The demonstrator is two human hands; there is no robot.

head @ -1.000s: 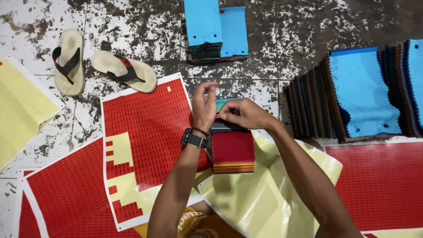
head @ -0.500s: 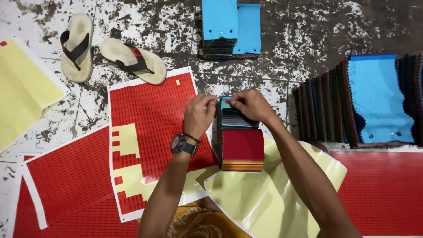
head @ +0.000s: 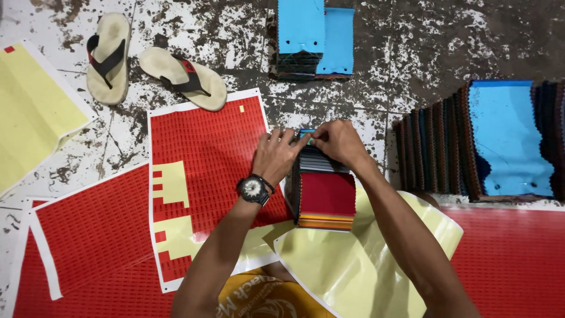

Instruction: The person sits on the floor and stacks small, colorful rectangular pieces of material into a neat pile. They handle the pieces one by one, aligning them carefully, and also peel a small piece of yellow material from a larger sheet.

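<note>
Fabric swatch stack [head: 325, 197] lies on the floor just right of the red sticker sheet [head: 212, 153]. Left hand [head: 276, 156] and right hand [head: 338, 141] meet at the stack's far edge, fingertips pinched closed on its top blue swatch [head: 306, 133].

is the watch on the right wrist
No, the watch sits on the left wrist, just behind the left hand that rests at the top of the swatch stack.

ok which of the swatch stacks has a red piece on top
The stack under the hands, between the forearms: its top swatch is red. The stack at the top and the fanned one at right show blue.
</note>
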